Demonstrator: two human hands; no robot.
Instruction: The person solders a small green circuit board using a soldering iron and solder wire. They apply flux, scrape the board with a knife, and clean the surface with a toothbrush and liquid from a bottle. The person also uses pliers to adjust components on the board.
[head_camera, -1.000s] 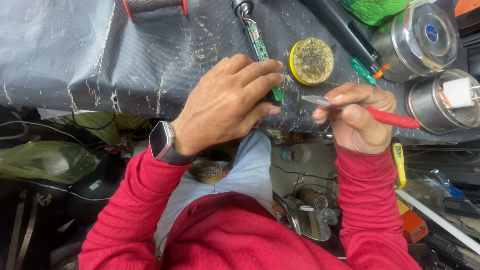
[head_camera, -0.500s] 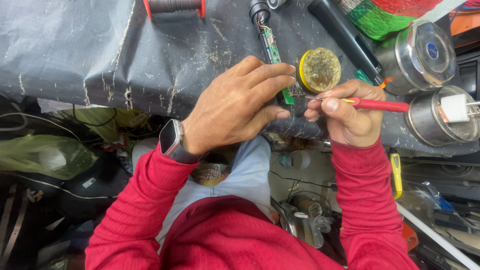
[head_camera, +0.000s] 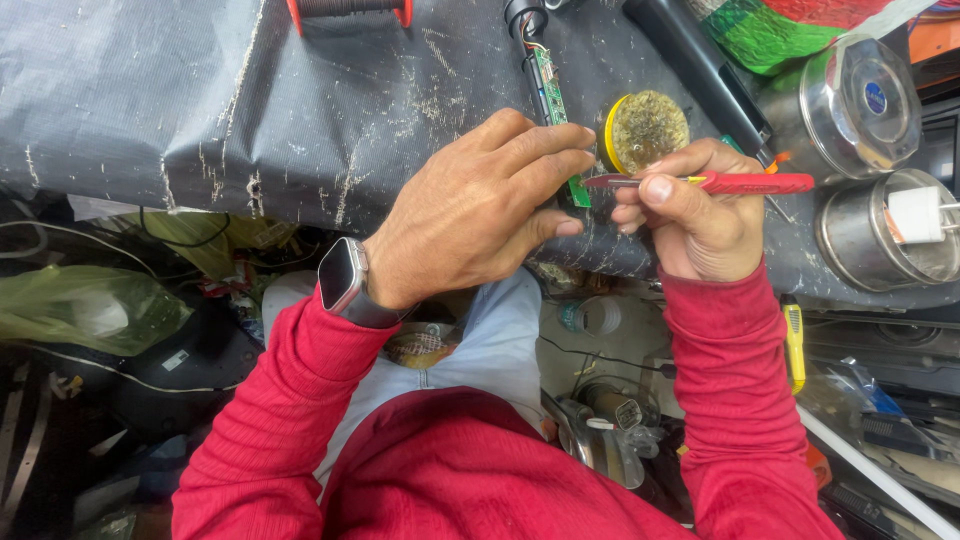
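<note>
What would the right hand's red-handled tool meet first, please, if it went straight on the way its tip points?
The right hand aims the red-handled tool leftward; its tip sits by the narrow green circuit board under the left hand's fingertips, so probably the board, though depth is unclear.

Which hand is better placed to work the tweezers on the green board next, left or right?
Right, most likely. The right hand already grips the red-handled tweezers, tips pointing at the narrow green circuit board. The left hand lies over the board's near end, fingers pinning it to the dark mat.

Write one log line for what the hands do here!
left hand: pressing narrow green circuit board | right hand: holding red-handled tweezers
</note>
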